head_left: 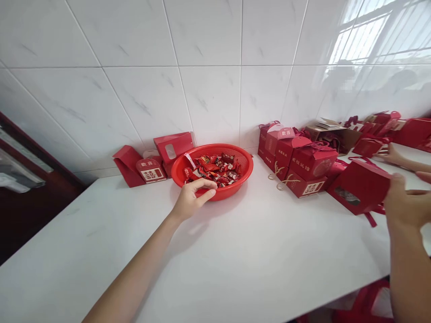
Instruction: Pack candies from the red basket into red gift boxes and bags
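Observation:
A red plastic basket (249, 172) stands near the wall, filled with small wrapped sweets (215, 167) in mostly red wrappers. At its front left rim is my left hand (193, 197), thumb and forefinger slightly apart with nothing visible between them. On the far right my right hand (407, 202) has its thumb up against the right edge of a red box (360, 186) with a clear window. Its other fingers spread away from the thumb and are partly cut off by the frame's edge.
Red gift boxes (151, 169) stand left of the basket, and stacked boxes (313, 163) with cord handles stand right of it. Behind them is an open cardboard box (346, 139). Another person's hand (392, 155) reaches in at the right. A tiled wall (212, 103) borders the white table (235, 260).

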`<state>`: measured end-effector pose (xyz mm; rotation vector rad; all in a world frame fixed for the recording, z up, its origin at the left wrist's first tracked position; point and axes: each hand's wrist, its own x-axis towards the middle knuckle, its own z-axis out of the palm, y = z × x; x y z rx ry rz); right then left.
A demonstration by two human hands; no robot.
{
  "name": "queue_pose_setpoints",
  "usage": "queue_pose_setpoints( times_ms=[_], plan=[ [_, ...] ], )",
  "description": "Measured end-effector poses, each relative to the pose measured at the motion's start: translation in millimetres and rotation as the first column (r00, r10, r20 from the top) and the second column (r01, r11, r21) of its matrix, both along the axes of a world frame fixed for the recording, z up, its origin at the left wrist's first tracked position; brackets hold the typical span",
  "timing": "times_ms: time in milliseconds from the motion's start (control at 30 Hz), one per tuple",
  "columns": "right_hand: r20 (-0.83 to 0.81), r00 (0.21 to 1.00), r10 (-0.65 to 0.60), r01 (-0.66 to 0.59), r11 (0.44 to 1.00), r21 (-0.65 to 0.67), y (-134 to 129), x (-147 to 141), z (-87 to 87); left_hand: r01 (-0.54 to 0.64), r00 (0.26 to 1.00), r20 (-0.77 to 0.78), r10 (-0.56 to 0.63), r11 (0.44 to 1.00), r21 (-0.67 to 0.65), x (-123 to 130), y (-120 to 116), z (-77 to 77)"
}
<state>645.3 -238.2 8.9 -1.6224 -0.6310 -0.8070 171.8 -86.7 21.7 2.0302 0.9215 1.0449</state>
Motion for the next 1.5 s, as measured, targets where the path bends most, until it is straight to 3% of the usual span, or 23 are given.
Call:
queue_pose_setpoints(
  times_ms=[33, 100, 167, 200, 233, 300, 367, 400, 433, 533, 633, 800, 933, 1000, 1067, 1133, 1167, 1267, 1367, 1433, 1500],
  plan=[
    [-0.026, 0.999, -0.043, 0.045, 0.997, 0.066, 4, -6, 0.3, 0.001, 1.0, 0.003, -0.001, 1.0, 0.001, 0, 0, -0.3],
    [-0.044, 0.999, 0.021, -0.015, 0.991, 0.133, 14, -29, 5.2, 0.0, 1.0, 0.011, -0.001, 1.0, 0.007, 0, -1, -1.1],
    [0.031, 0.962, 0.272, -0.274, 0.957, 0.091, 24, -65, 12.9, -0.002, 1.0, 0.018, 0.001, 1.0, 0.014, 1, -1, -2.2],
    [0.029, 0.909, 0.416, -0.417, 0.909, 0.028, 29, -85, 16.2, -0.001, 1.0, 0.022, 0.001, 1.0, 0.019, 1, -1, -2.9],
    [0.015, 0.83, 0.557, -0.555, 0.829, -0.07, 33, -106, 18.4, 0.002, 1.0, 0.024, -0.002, 1.0, 0.022, 1, -1, -3.6],
    [0.001, 0.635, 0.772, -0.736, 0.606, -0.3, 39, -148, 17.5, 0.007, 1.0, 0.028, -0.008, 1.0, 0.027, 1, -1, -5.3],
    [-0.008, 0.373, 0.928, -0.815, 0.323, -0.481, 43, -184, 7.9, 0.01, 0.999, 0.033, -0.011, 0.999, 0.032, 1, 0, -6.8],
    [-0.016, 0.256, 0.966, -0.818, 0.208, -0.535, 45, -199, 0.3, 0.011, 0.999, 0.034, -0.012, 0.999, 0.033, 1, 0, -7.4],
    [-0.015, 0.166, 0.986, -0.808, 0.127, -0.575, 46, -212, -8.7, 0.014, 0.999, 0.034, -0.015, 0.999, 0.033, 1, 0, -7.8],
    [-0.057, 0.063, 0.996, -0.732, 0.007, -0.682, 45, -233, -37.1, 0.031, 0.999, 0.031, -0.032, 0.999, 0.026, 0, 0, -7.5],
    [-0.169, 0.063, 0.984, -0.691, -0.079, -0.719, 42, -236, -55.9, 0.051, 0.998, 0.035, -0.051, 0.999, 0.009, -2, -1, -5.5],
    [-0.342, 0.087, 0.936, -0.709, -0.183, -0.681, 42, -232, -59.3, 0.035, 0.997, 0.075, -0.036, 0.999, 0.022, -16, 12, -1.4],
    [-0.415, 0.094, 0.905, -0.735, -0.219, -0.642, 43, -230, -56.4, -0.257, 0.959, 0.143, 0.246, 0.964, 0.063, -51, 55, 7.9],
    [-0.448, 0.103, 0.888, -0.739, -0.233, -0.632, 44, -229, -57.3, -0.471, 0.877, 0.099, 0.469, 0.882, -0.005, -73, 82, 15.5],
    [-0.469, 0.112, 0.876, -0.736, -0.244, -0.632, 44, -229, -59.0, -0.686, 0.727, -0.018, 0.686, 0.728, 0.02, -93, 107, 23.1],
    [-0.477, 0.121, 0.87, -0.726, -0.251, -0.64, 44, -229, -60.4, -0.774, 0.615, -0.135, 0.777, 0.627, 0.089, -108, 126, 28.4],
    [-0.477, 0.126, 0.87, -0.721, -0.25, -0.646, 44, -230, -60.6, -0.785, 0.586, -0.178, 0.791, 0.608, 0.116, -114, 131, 29.6],
    [-0.472, 0.138, 0.871, -0.711, -0.244, -0.659, 44, -231, -59.9, -0.787, 0.564, -0.226, 0.794, 0.6, 0.146, -124, 135, 28.9],
    [-0.465, 0.147, 0.873, -0.712, -0.233, -0.662, 44, -230, -58.6, -0.804, 0.543, -0.198, 0.816, 0.573, 0.159, -130, 125, 28.1],
    [-0.459, 0.148, 0.876, -0.72, -0.223, -0.657, 44, -229, -58.3, -0.829, 0.527, -0.097, 0.844, 0.536, 0.161, -134, 113, 32.0],
    [-0.45, 0.133, 0.883, -0.734, -0.218, -0.644, 43, -228, -58.3, -0.824, 0.564, 0.098, 0.82, 0.55, 0.135, -137, 99, 41.2]
  ],
)
